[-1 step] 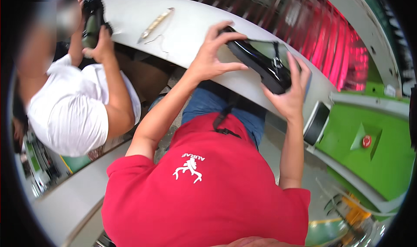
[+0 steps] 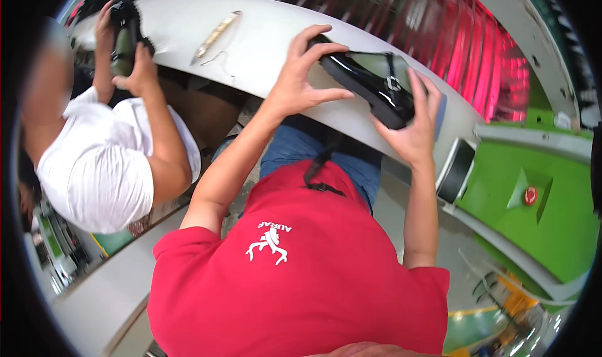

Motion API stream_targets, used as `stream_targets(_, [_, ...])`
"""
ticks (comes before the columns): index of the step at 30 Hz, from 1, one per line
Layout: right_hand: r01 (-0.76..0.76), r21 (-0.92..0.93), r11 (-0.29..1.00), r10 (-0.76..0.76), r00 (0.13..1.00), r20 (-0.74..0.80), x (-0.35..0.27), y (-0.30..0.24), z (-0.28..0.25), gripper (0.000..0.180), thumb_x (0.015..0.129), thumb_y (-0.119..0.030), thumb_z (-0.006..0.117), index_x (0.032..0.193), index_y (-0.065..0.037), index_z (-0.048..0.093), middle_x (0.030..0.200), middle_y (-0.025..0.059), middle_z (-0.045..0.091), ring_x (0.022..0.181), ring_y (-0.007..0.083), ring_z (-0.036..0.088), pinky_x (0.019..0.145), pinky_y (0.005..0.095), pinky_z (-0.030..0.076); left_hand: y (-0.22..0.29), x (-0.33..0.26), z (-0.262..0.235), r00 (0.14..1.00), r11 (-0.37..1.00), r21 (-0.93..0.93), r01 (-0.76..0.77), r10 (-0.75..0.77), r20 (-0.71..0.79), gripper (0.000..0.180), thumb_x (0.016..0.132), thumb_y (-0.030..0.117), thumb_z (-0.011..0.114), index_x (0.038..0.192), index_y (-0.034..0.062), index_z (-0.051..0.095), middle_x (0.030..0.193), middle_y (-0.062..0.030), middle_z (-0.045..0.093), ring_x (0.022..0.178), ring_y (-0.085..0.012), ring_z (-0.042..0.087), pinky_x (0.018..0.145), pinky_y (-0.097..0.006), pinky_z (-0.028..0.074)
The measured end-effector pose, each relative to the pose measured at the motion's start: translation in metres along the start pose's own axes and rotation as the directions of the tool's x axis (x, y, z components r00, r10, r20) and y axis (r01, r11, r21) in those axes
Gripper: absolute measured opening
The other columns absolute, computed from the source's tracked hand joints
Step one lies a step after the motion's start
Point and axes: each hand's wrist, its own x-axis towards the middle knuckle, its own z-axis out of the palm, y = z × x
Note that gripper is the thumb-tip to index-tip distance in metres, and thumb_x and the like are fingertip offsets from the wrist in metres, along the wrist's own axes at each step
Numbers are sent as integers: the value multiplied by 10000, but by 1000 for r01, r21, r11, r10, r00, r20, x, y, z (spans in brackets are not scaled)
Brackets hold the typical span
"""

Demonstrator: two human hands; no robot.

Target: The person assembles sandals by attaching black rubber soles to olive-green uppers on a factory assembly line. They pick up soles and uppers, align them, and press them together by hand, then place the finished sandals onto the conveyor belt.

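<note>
A view from above looks down on a person in a red shirt and blue jeans, both bare forearms reaching up and away toward a curved white worktable (image 2: 263, 49). Between the 2 hands lies a glossy black shoe (image 2: 370, 84) with a pale green lining and a strap with a small metal buckle; it rests on the table's near edge, lying slanted from upper left to lower right. The left hand (image 2: 301, 74) is spread over the shoe's upper-left end, its fingertips pressing on the black upper and the thumb pointing toward the right. The right hand (image 2: 414, 128) is cupped, palm open, around the shoe's lower-right end, its fingers rising along the far side — so the shoe is gripped at both ends. Farther left on the table lies a slim, pale tool (image 2: 216, 34), well apart from the shoe, with a thin bent piece of wire just beside it. At the far left, a second person in a white shirt (image 2: 106, 162) stands at the same table, both of their hands wrapped around another dark shoe (image 2: 125, 34). Beyond the table runs a band of ribbed metal lit in red (image 2: 476, 49). To the right sits a bright green machine housing (image 2: 552, 213) with a round red button (image 2: 530, 196) — and a dark rectangular panel (image 2: 456, 170) just beside it.
</note>
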Motion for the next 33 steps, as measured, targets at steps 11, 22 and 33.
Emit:
stream_targets(11, [30, 127, 991, -19, 996, -87, -2, 7, 9, 1247, 588, -418, 1094, 1657, -149, 512, 1546, 176, 490, 1406, 402, 551, 1141, 498, 539, 2, 9, 13, 1000, 993, 113, -20, 21, -4, 857, 622, 353, 1083, 1357, 107, 719, 1570, -150, 526, 1441, -340, 547, 1181, -466, 499])
stream_targets(22, [70, 108, 992, -55, 989, -135, -8, 21, 18, 1007, 611, -577, 1059, 1452, -124, 740, 1530, 194, 499, 1404, 370, 525, 1137, 476, 509, -3, 10, 8, 999, 999, 46, 4, -6, 45, 822, 656, 386, 1068, 1347, 99, 728, 1579, -161, 535, 1483, -355, 520, 1205, -484, 478])
stream_targets(33, [-9, 209, 978, 26, 997, -79, -5, 5, 10, 1360, 577, -510, 1099, 1689, -78, 446, 1552, 193, 442, 1457, 383, 486, 1199, 489, 464, -4, 5, 3, 998, 1000, -21, 19, -17, 55, 723, 720, 351, 1030, 1326, 93, 732, 1592, -181, 512, 1564, -385, 430, 1260, -512, 399])
